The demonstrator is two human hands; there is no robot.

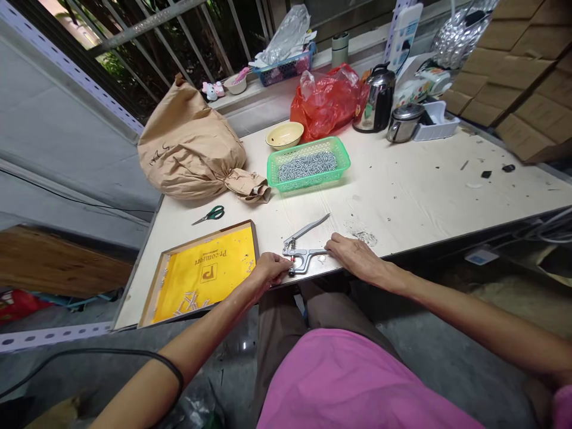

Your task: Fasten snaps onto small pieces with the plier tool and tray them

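A metal hand press tool [304, 245] lies at the near edge of the pale table [424, 190], its upper lever raised. My left hand [270, 269] is pinched at the tool's jaw, fingers closed on a small part I cannot make out. My right hand [353, 253] rests on the lower handle of the tool, fingers curled over it. A shallow wooden tray [203, 273] lined with yellow sheet, holding several small metal pieces, sits just left of my left hand.
A green basket [308, 164] of small metal parts stands behind the tool. Green-handled scissors [210, 215], a brown paper sack [190, 146], a yellow bowl [285, 134], a red plastic bag [326, 101] and kettles [375, 98] sit farther back. Cardboard boxes [522, 65] rise at right.
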